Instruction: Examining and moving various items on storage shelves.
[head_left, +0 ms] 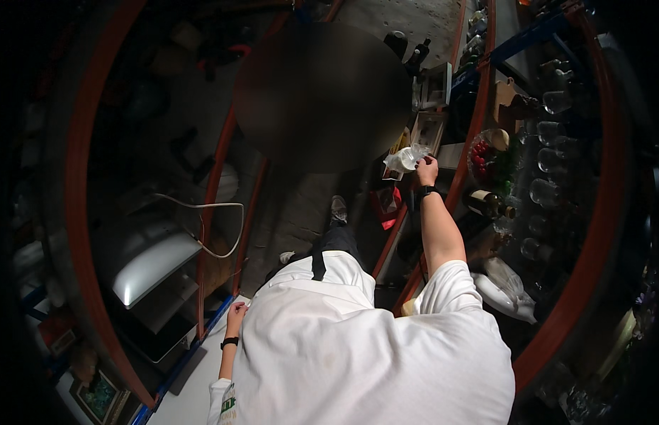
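My right hand [426,171] reaches forward to the right-hand shelving, its fingers closed on a crumpled clear plastic bag [409,160]. Something white is inside or behind the plastic; its kind cannot be made out. Close to that hand are framed pictures [429,131] and a yellow item partly covered by the bag. My left hand [237,309] hangs low at my left side, beside the edge of a white shelf board [198,375]. Its fingers look loosely bent and apart, with nothing visible in them.
Orange-and-blue racks flank a narrow aisle. On the right rack stand glasses [549,159], a dark bottle [489,203] and a bowl of red fruit [483,157]. A red package [387,207] sits low by the rack. At left, a white cable [227,205] loops outward. A dark blurred oval hides the aisle ahead.
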### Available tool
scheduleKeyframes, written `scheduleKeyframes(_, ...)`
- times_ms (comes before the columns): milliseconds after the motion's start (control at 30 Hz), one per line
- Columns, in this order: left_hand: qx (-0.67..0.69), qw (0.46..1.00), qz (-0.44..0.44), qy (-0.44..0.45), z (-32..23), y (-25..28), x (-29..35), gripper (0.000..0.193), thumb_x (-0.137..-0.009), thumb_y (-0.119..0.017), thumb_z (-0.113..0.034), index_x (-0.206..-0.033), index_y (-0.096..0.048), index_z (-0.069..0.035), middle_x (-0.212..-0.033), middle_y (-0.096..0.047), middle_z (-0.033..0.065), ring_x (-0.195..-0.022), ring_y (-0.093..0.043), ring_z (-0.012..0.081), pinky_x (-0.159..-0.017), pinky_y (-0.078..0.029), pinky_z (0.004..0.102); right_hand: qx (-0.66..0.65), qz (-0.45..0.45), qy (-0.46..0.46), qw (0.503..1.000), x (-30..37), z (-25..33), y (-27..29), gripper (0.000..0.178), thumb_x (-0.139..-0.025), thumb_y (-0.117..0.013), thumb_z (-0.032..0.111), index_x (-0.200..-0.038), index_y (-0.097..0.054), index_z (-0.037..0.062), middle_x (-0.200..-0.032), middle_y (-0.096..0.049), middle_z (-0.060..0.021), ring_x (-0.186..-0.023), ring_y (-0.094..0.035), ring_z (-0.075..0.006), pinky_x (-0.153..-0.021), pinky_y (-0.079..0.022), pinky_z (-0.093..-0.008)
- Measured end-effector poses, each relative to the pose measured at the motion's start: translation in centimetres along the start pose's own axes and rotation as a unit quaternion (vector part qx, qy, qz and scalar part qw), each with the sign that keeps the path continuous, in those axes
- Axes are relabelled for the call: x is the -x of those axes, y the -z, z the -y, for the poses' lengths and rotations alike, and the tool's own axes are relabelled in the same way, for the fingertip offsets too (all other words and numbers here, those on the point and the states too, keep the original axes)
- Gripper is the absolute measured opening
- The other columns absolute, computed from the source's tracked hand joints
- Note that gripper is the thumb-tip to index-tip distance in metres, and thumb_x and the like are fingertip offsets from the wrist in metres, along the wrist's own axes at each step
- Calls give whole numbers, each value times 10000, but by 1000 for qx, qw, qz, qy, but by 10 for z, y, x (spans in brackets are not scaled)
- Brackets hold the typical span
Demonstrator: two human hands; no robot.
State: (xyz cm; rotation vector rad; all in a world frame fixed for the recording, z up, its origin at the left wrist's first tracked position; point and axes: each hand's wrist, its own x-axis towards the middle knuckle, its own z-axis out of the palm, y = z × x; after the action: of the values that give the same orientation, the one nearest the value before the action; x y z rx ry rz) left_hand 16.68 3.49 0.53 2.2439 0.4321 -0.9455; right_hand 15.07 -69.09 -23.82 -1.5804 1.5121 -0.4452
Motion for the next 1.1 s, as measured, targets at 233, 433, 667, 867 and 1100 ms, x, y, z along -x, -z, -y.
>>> scheduleKeyframes(233, 50, 999, 11, -8, 8, -7, -11, 265, -828, -599, -162, -1041, -554, -12, -832, -622, 47, -695, -548, 97, -614, -431, 211, 60, 0, -10, 998, 56, -30, -19, 321, -743, -589, 151, -1014, -564, -19, -946, -639, -193, -869, -627, -298, -782, -486, -365)
scheduleKeyframes(433, 79, 995, -36, 41, -9, -19, -4, 255, -848, -571, -171, -1069, -536, -50, -869, -608, 45, -708, -576, 107, -575, -427, 217, 79, 272, -67, 957, 130, -80, -44, 238, -772, -540, 231, -758, -600, 1, -689, -621, -172, -642, -612, -285, -609, -463, -399)
scheduleKeyframes(667, 277, 955, -100, -37, -10, -22, 0, 233, -870, -574, -145, -1069, -526, -35, -879, -593, 65, -765, -592, 135, -695, -489, 257, -59, 492, -165, 853, 208, -19, -77, 109, -882, -491, 91, -833, -543, 10, -679, -528, -47, -586, -521, -148, -513, -452, -273)
scheduleKeyframes(867, 285, 926, -178, -170, -45, 31, 23, 238, -903, -559, -169, -1087, -517, -25, -969, -601, 53, -848, -599, 118, -750, -482, 254, 29, 554, 2, 832, 282, 150, -128, 163, -899, -544, 171, -1014, -571, 59, -787, -614, -45, -646, -583, -135, -548, -472, -266)
scheduleKeyframes(1100, 186, 895, -250, -320, -106, 169, 113, 273, -901, -562, -176, -1134, -507, -45, -1042, -592, 63, -937, -580, 127, -796, -478, 262, -203, 719, 253, 615, 482, 422, -114, 160, -945, -493, 148, -1005, -544, 9, -792, -556, -16, -735, -522, -97, -681, -437, -246)
